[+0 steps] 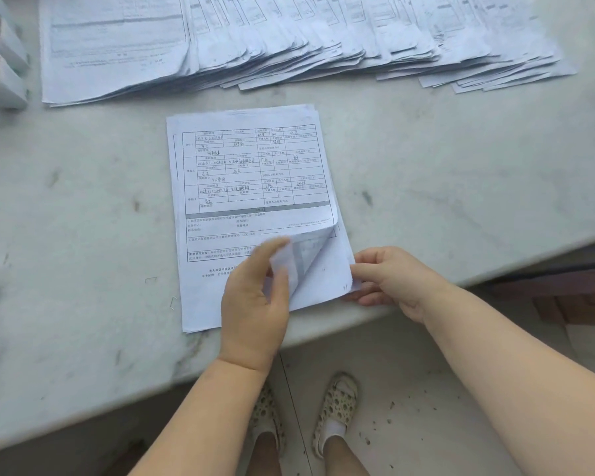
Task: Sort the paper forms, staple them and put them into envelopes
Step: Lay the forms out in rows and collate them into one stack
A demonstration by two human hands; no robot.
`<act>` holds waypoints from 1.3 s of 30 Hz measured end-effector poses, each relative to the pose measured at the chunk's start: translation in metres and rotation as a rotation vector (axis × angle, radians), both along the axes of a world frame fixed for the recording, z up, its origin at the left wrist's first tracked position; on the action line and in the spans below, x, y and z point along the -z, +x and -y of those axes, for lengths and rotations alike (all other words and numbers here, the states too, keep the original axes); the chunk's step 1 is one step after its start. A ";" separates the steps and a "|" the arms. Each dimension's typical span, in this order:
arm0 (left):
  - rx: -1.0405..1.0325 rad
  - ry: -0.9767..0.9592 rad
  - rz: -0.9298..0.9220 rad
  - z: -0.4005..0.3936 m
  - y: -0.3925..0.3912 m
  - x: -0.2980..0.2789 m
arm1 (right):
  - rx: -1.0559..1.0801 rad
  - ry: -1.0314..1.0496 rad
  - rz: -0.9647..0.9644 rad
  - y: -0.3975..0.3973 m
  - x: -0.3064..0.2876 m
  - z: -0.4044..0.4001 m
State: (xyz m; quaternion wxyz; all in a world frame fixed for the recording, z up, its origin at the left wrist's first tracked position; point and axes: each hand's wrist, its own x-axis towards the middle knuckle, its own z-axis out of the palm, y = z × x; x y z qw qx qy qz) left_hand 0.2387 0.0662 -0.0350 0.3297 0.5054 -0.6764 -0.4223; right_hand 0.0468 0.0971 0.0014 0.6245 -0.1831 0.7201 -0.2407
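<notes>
While the top form (pixel 255 187) is being curled up at its five-o'clock corner (pinched by the left hand (pixel 255 304)), the stack (pixel 323 290) underneath is being pinched by the right hand (pixel 389 280).

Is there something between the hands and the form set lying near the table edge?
Nothing visible. Both hands are already on the form set: the left hand lifts the curled corner of the top sheet, and the right hand pinches the lower right corner.
</notes>
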 end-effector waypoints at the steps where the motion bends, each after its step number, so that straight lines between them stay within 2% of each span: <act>1: 0.084 -0.082 0.066 -0.001 0.001 0.002 | 0.001 0.009 -0.017 0.001 0.000 0.001; 3: 0.206 -0.202 0.210 -0.006 0.003 0.011 | 0.009 0.026 -0.029 0.001 0.001 0.004; 4: 0.205 -0.217 0.224 -0.009 0.003 0.014 | 0.020 0.032 -0.026 0.001 0.002 0.004; 8: -0.028 -0.082 0.034 -0.009 0.001 0.011 | 0.014 0.037 0.012 -0.003 0.003 0.002; 13: -0.262 0.061 -0.028 -0.007 -0.012 -0.001 | 0.025 0.047 0.002 -0.001 0.003 0.003; 16: -0.158 -0.017 0.017 -0.007 -0.012 0.001 | 0.050 0.060 -0.012 0.002 0.004 0.005; 20: 0.087 -0.118 0.249 -0.007 -0.006 0.004 | 0.042 0.080 -0.041 0.004 0.004 0.009; 29: 0.020 -0.047 0.177 -0.003 0.001 0.008 | 0.050 0.038 -0.026 0.002 0.003 0.005; 30: 0.015 -0.043 0.177 -0.002 0.001 0.008 | 0.094 -0.007 -0.068 0.003 0.005 0.001; 33: 0.010 -0.026 0.145 -0.001 0.001 0.006 | 0.256 -0.221 -0.355 0.004 0.009 -0.010; 35: 0.006 0.005 0.103 -0.001 0.002 0.004 | 0.250 -0.237 -0.277 0.007 -0.001 -0.004; 37: 0.009 0.082 0.063 -0.001 0.004 0.003 | 0.164 -0.131 -0.112 0.010 -0.013 0.012; 39: 0.043 0.164 0.028 0.000 0.007 -0.002 | 0.061 -0.005 -0.044 0.009 -0.019 0.033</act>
